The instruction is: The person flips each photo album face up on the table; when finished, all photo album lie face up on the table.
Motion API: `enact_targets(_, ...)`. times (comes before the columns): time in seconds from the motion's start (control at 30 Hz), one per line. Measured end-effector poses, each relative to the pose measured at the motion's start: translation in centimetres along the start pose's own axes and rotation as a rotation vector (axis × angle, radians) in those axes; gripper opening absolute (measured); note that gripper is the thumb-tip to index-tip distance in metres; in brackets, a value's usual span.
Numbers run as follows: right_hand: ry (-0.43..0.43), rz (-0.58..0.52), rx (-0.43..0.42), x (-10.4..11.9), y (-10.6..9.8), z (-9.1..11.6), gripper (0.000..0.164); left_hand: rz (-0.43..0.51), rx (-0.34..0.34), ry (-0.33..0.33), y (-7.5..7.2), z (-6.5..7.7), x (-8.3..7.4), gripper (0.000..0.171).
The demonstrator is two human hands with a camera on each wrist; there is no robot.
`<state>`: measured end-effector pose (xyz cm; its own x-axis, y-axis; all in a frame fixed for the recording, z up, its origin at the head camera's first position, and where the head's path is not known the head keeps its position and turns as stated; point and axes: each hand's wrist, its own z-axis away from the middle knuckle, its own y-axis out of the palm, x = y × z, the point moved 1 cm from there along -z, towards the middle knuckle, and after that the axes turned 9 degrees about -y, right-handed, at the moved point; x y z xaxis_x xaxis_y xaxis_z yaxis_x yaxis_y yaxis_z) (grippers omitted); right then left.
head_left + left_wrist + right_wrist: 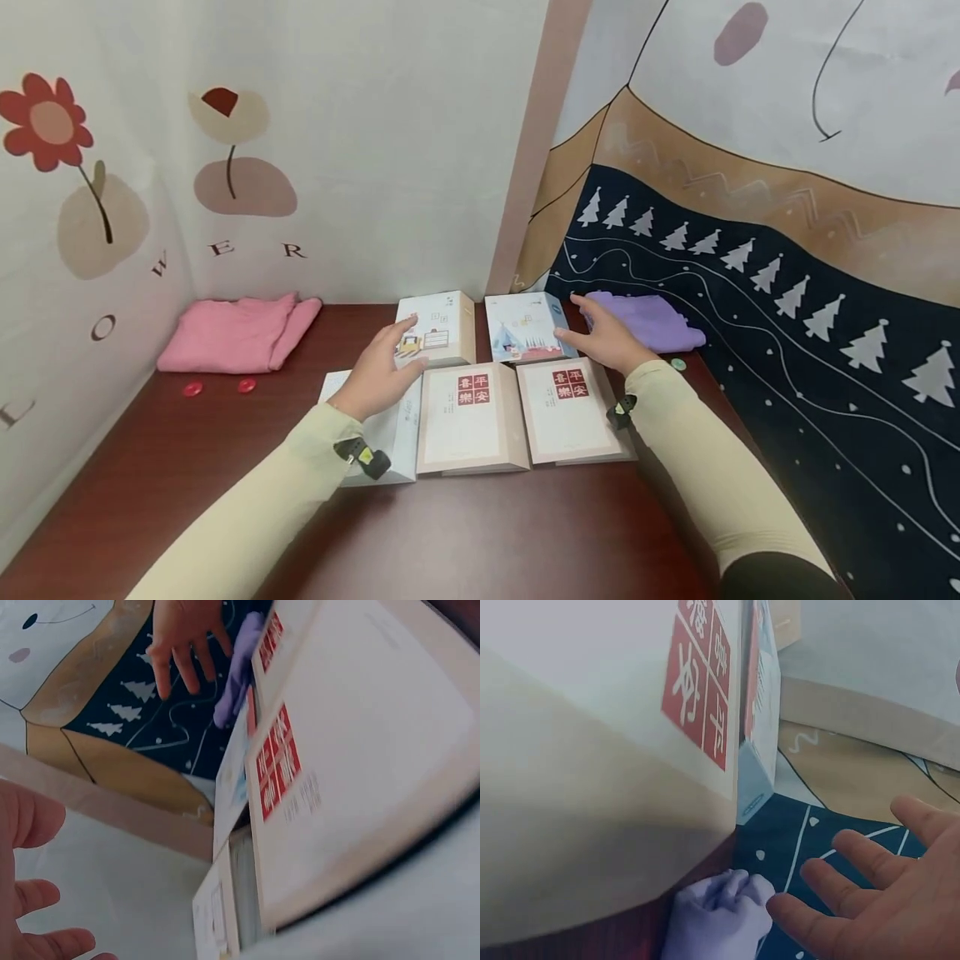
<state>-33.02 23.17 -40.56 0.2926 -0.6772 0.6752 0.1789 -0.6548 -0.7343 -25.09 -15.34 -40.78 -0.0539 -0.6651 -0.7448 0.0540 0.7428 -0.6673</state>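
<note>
Several tent-shaped desk calendars stand in two rows on the table. At the back are a white one with a room drawing (442, 340) and one with a blue tent drawing (517, 332). In front are a pale one (381, 442), a beige-bordered one with a red stamp (463, 433) and a similar one (564, 425). My left hand (381, 371) hovers over the pale calendar, fingers spread, holding nothing. Fingers extended, my right hand (611, 340) is above the right-hand calendars, beside a folded purple cloth (648, 323); it holds nothing in the right wrist view.
A folded pink cloth (232, 335) lies at the back left, with two red buttons (247, 385) in front of it. A green button (678, 364) is near the purple cloth. Printed fabric walls (375, 150) border the reddish-brown table (480, 533) at the back and sides.
</note>
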Motion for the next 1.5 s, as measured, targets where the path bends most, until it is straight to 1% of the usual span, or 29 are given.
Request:
enact_targets(0.07, 0.014, 0.0, 0.016, 0.0, 0.2, -0.5, 0.091, 0.026, 0.018, -0.022, 0.6, -0.6, -0.6, 0.073)
enact_targets(0.13, 0.022, -0.017, 0.027, 0.1, 0.4, -1.0, 0.091, 0.054, 0.045, -0.029, 1.3, -1.3, -1.3, 0.071)
enact_targets(0.27, 0.039, -0.073, 0.048, 0.4, 0.9, -1.8, 0.09, 0.14, 0.106, -0.045, 2.7, -2.8, -2.4, 0.066)
enact_targets(0.4, 0.086, -0.12, 0.073, 0.3, 1.3, -2.4, 0.09, 0.21, 0.152, -0.076, 4.5, -4.3, -3.2, 0.064)
enact_targets(0.47, 0.11, -0.124, 0.086, 0.2, 1.4, -2.7, 0.091, 0.235, 0.17, -0.093, 5.4, -5.1, -3.6, 0.064)
enact_targets(0.57, 0.131, -0.113, 0.106, -0.2, 1.4, -3.1, 0.091, 0.283, 0.172, -0.129, 6.8, -6.2, -4.3, 0.06)
enact_targets(0.73, 0.151, -0.075, 0.136, -0.7, 1.3, -3.7, 0.093, 0.364, 0.165, -0.18, 9.2, -8.3, -4.9, 0.058)
enact_targets(0.83, 0.159, -0.067, 0.155, -1.0, 1.4, -4.0, 0.093, 0.34, 0.2, -0.187, 10.2, -9.1, -5.1, 0.06)
enact_targets(0.97, 0.18, -0.05, 0.175, -1.4, 1.7, -4.4, 0.092, 0.26, 0.246, -0.221, 11.1, -9.6, -5.4, 0.063)
enact_targets(1.03, 0.189, -0.038, 0.178, -1.7, 1.8, -4.5, 0.091, 0.237, 0.247, -0.245, 11.5, -9.8, -5.5, 0.064)
enact_targets(1.13, 0.211, -0.031, 0.18, -2.0, 1.9, -4.5, 0.091, 0.216, 0.233, -0.257, 11.8, -9.9, -5.7, 0.066)
enact_targets(1.3, 0.243, -0.028, 0.205, -1.9, 1.7, -4.5, 0.089, 0.18, 0.272, -0.267, 12.2, -10.4, -5.8, 0.072)
enact_targets(1.4, 0.221, -0.03, 0.222, -1.6, 1.6, -4.9, 0.088, 0.152, 0.28, -0.26, 12.4, -10.9, -5.7, 0.075)
enact_targets(1.5, 0.192, -0.046, 0.233, -1.4, 1.7, -5.4, 0.086, 0.143, 0.281, -0.249, 12.4, -11.1, -5.7, 0.079)
